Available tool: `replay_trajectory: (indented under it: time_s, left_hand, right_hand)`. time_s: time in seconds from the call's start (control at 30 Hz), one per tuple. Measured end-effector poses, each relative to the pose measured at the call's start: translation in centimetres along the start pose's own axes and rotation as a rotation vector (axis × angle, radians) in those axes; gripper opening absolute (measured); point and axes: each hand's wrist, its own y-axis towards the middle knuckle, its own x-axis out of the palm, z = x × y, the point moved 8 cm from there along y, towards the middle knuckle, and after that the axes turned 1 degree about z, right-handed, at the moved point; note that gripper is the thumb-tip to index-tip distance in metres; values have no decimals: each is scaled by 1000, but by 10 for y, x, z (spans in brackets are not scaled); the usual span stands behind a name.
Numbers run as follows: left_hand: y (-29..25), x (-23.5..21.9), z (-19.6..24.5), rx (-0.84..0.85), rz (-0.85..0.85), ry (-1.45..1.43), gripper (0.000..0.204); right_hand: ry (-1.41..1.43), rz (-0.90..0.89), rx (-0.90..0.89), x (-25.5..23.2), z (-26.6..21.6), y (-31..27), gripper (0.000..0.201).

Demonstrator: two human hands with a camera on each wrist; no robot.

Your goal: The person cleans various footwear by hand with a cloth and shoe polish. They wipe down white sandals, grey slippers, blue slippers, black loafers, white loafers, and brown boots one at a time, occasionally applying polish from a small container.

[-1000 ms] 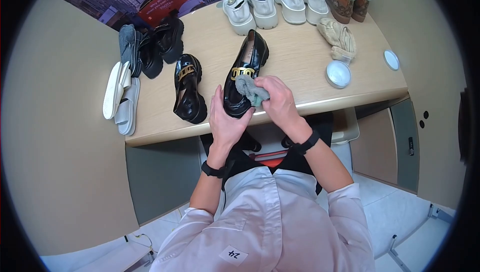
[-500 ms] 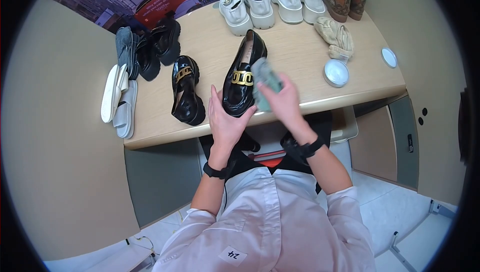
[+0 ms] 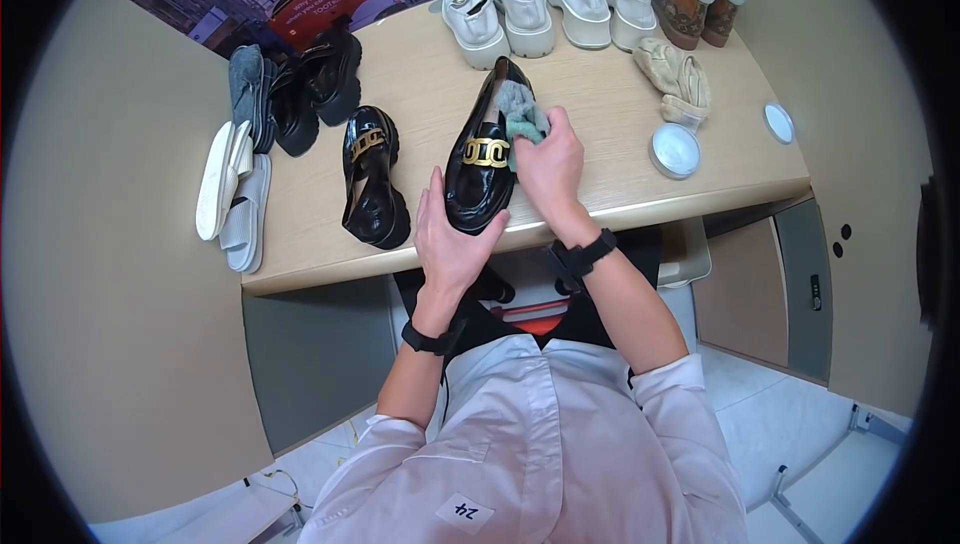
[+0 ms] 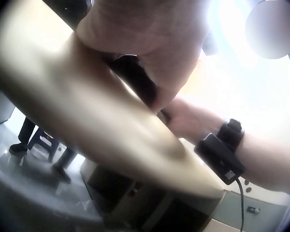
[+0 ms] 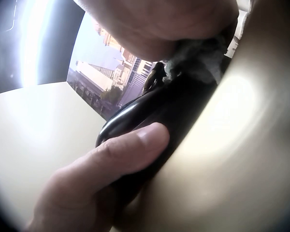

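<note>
A glossy black loafer (image 3: 478, 192) with a gold chain buckle stands on the table, its toe towards the person. My left hand (image 3: 452, 246) grips the loafer round its toe, with the thumb (image 5: 145, 139) along the side of the sole in the right wrist view. My right hand (image 3: 552, 168) holds a bunched grey-green cloth (image 3: 518, 104) against the loafer's side, beside the opening and past the buckle. To the left stands the matching loafer (image 3: 376, 212), untouched. In the left wrist view the left hand (image 4: 145, 34) hides most of the shoe.
White shoes (image 3: 524, 24) and brown boots (image 3: 690, 4) line the back of the wooden table (image 3: 430, 84). Slippers (image 3: 245, 209) and black shoes (image 3: 335, 74) stand at the left. On the right are a beige cloth (image 3: 675, 79), a round tin (image 3: 675, 152) and its lid (image 3: 779, 124).
The right hand has carried the cloth from the toe area, out along the right side, up to the loafer's opening. The left hand keeps its grip at the toe.
</note>
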Motion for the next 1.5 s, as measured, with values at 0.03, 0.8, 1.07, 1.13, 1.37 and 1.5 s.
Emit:
replay_trajectory:
  time_s: [0.03, 0.8, 1.07, 1.13, 1.37, 1.5]
  left_hand:
    - [0, 0, 0, 6, 3, 5, 114]
    - [0, 2, -6, -88, -40, -133, 123]
    - [-1, 0, -4, -27, -12, -30, 123]
    - [-1, 0, -4, -62, -39, -34, 123]
    - [-2, 1, -8, -34, -37, -23, 123]
    - [-1, 1, -4, -12, -16, -5, 123]
  right_hand:
    - [-5, 17, 2, 1, 0, 4, 29]
    - [22, -9, 188, -10, 29, 152, 52]
    - [72, -274, -3, 18, 0, 141, 49]
    - [7, -250, -46, 26, -5, 129, 43]
    - [-113, -196, 14, 12, 11, 121, 34]
    - [20, 9, -27, -15, -14, 111, 31]
